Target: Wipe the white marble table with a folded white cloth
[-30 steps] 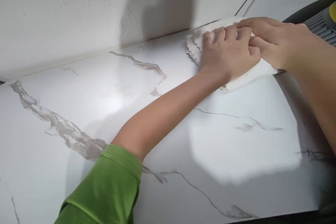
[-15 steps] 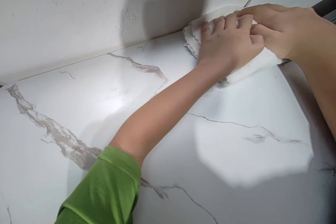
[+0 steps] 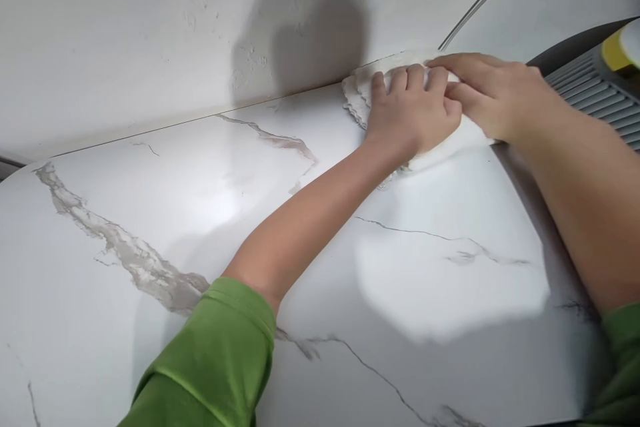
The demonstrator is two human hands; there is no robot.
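Compared with half a second ago, both hands and the cloth (image 3: pixel 440 153) sit lower and further left in the view. The view itself has shifted too, bringing in more of the grey ribbed object (image 3: pixel 595 90) at the right and part of the right green sleeve (image 3: pixel 623 353). How far the cloth has slid over the table (image 3: pixel 435 293) cannot be told exactly.

The left arm (image 3: pixel 310 220) reaches diagonally from the near side toward the far right corner, its elbow slightly bent below the left green sleeve (image 3: pixel 215 353). The left hand (image 3: pixel 413 113) lies palm down on the cloth, fingers a little apart and fingertips toward the wall (image 3: pixel 125 47); its grip is open and spread. The right hand (image 3: pixel 500 97) comes in from the right, back upward, its fingers pointing left over the cloth and meeting the left hand near the thumb. Whether its grip pinches the cloth cannot be told.

A yellow and white part (image 3: pixel 617 50) on the grey ribbed object is cut off by the view; any writing there cannot be read.

The white, layered cloth lies at the far right corner of the table, along the wall, directly under both hands. Its ruffled edge shows left of the left hand.
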